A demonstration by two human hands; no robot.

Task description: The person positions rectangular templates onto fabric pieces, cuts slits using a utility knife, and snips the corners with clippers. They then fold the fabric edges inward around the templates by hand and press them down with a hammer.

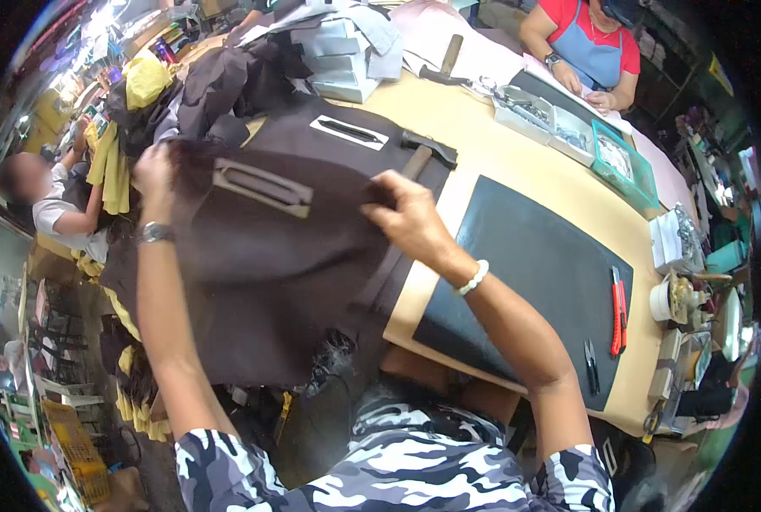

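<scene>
My left hand [154,175], with a watch on the wrist, is closed on the upper left edge of a dark brown sheet [269,247], fabric or leather. A tan-rimmed rectangular slot [262,187] shows in this sheet. At the sheet's right edge, my right hand [410,213] has thumb and fingers curled together, pinching that edge. The sheet's lower part hangs past the table's front edge, slightly blurred. Beneath lies another dark piece with a white patch [349,133] holding a black slot. A hammer [419,158] rests on the dark material just above my right hand.
A black mat [534,282] carries a red cutter knife [618,311] and a small black tool [592,367]. Farther back are a second hammer [449,64], parts boxes [525,111], a green basket [623,162] and piled dark cloth [218,94]. Co-workers sit across and at left.
</scene>
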